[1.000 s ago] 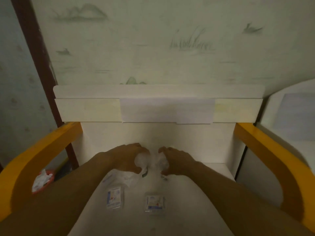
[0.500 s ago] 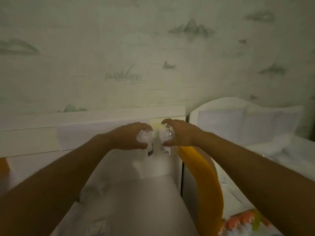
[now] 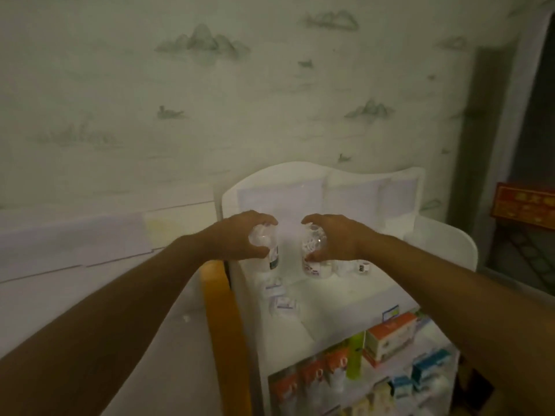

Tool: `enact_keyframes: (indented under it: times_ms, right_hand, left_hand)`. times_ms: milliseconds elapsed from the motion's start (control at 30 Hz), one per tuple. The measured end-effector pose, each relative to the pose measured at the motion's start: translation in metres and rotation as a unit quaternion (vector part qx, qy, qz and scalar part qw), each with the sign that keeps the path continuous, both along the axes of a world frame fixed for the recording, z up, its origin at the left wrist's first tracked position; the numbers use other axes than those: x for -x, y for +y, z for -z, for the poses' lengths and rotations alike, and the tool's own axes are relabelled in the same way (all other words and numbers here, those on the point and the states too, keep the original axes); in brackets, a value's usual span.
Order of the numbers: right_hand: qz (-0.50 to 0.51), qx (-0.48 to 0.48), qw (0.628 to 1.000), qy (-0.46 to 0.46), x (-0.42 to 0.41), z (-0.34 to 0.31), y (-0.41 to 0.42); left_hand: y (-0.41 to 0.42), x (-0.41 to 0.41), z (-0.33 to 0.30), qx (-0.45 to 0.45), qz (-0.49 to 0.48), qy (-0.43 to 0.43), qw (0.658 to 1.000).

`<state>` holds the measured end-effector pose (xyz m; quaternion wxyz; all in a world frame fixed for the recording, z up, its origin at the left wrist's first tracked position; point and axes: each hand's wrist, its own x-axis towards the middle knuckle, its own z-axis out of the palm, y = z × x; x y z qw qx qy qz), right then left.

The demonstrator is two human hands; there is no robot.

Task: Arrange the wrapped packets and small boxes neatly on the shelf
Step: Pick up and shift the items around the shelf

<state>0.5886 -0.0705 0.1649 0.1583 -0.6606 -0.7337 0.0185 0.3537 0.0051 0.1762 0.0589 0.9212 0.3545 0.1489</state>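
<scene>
My left hand [image 3: 240, 234] is closed around a clear wrapped packet [image 3: 264, 241] whose lower end with a dark label hangs below the fingers. A second clear wrapped packet [image 3: 312, 244] with a white pattern is gripped in my right hand [image 3: 336, 238]. Both hands hover side by side over the top level of a white shelf unit [image 3: 450, 247]. On that shelf lie two small wrapped packets [image 3: 279, 298] at the left. A few more small packets [image 3: 348, 267] sit behind my right wrist.
An orange rail [image 3: 222, 331] of the left unit runs between the two shelves. Lower tiers hold an orange-and-white box [image 3: 390, 337], a green tube [image 3: 356, 355], blue boxes [image 3: 429, 367] and orange packs [image 3: 312, 376]. Patterned wall behind; a dark doorway with a red sign [image 3: 522, 205] at right.
Both hands lifted the two packets off the left unit's surface and carried them rightward over the orange rail. They now hover above the white shelf on the right.
</scene>
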Motion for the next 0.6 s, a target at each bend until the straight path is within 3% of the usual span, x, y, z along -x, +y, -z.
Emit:
enact_keyframes:
  times_ms: [433,600]
  right_hand:
    - [0.05,0.025,0.998,0.024,-0.131,0.051,0.025]
    - [0.068,0.077,0.995,0.003,-0.166,0.082,0.055]
  left_hand:
    - [0.047,-0.124,0.072,0.0,-0.001,0.122,0.993]
    - [0.078,-0.165,0.099,-0.011,0.024,0.19,0.981]
